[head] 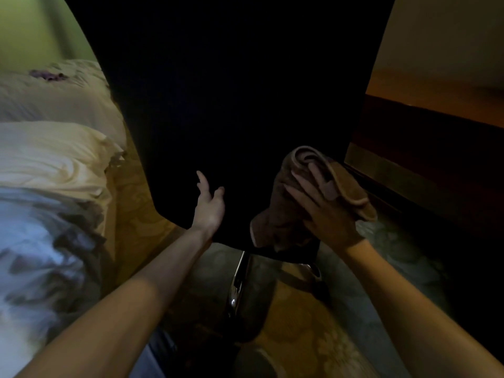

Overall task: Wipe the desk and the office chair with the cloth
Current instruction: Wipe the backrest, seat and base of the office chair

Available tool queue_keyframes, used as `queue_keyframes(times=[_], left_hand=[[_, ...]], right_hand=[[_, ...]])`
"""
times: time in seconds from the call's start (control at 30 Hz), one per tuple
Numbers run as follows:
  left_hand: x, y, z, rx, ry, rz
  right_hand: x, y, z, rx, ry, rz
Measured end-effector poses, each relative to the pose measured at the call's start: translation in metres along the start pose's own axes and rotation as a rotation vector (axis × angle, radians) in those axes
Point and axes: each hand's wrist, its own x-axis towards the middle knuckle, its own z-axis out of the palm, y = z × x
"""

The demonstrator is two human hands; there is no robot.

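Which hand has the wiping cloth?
The right hand: it presses the brown cloth against the black office chair. The left hand holds nothing.

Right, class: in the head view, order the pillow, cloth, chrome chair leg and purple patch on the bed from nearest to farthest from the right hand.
1. cloth, under the right hand
2. chrome leg, below and left
3. pillow, far left
4. purple patch, farther back on the bed
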Motion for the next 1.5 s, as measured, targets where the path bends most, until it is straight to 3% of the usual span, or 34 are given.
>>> queue_keyframes(times=[0.1, 0.27, 0.33, 0.37, 0.47, 0.5, 0.67, 0.83, 1.07, 1.2, 1.27, 1.33, 1.43, 1.5], left_hand=[[-0.001, -0.006, 0.004, -0.027, 0.064, 0.004], [-0.011, -0.015, 0.001, -0.071, 0.032, 0.029], [-0.011, -0.018, -0.012, -0.082, 0.014, 0.047], [-0.009, -0.017, -0.023, -0.059, 0.012, 0.062], [-0.002, -0.009, -0.059, -0.053, 0.04, 0.04], [0.003, -0.004, -0.069, -0.064, 0.073, 0.022], [0.035, 0.021, -0.122, -0.163, 0.357, -0.03], [0.045, 0.034, -0.158, -0.134, 0.423, -0.009], [0.047, 0.051, -0.147, -0.176, 0.236, -0.01], [0.039, 0.048, -0.128, -0.211, -0.046, 0.01], [0.03, 0.047, -0.113, -0.234, -0.03, 0.011], [0.017, 0.049, -0.101, -0.24, -0.014, 0.031], [0.002, 0.049, -0.091, -0.206, -0.013, 0.061], [-0.005, 0.048, -0.087, -0.234, -0.016, 0.075]], right_hand=[[0.0, -0.023, 0.024, -0.007, 0.126, 0.183], [-0.049, -0.074, 0.101, -0.045, -0.075, 0.19], [-0.068, -0.087, 0.127, 0.266, -0.154, 0.174], [-0.069, -0.089, 0.135, 0.317, -0.118, 0.174], [-0.063, -0.078, 0.122, 0.004, -0.091, -0.107], [-0.058, -0.073, 0.113, 0.047, -0.072, -0.111], [-0.031, -0.043, 0.05, 0.169, 0.014, 0.036], [-0.039, -0.014, 0.033, 0.044, -0.077, 0.206], [0.056, -0.006, -0.018, 0.15, 0.337, 0.363], [0.121, -0.037, -0.028, 0.308, 0.479, 0.478], [0.128, -0.061, -0.016, 0.313, 0.483, 0.568], [0.118, -0.088, 0.003, 0.268, 0.384, 0.476], [0.087, -0.126, 0.03, 0.226, 0.138, 0.12], [0.077, -0.132, 0.027, 0.315, 0.131, 0.001]])
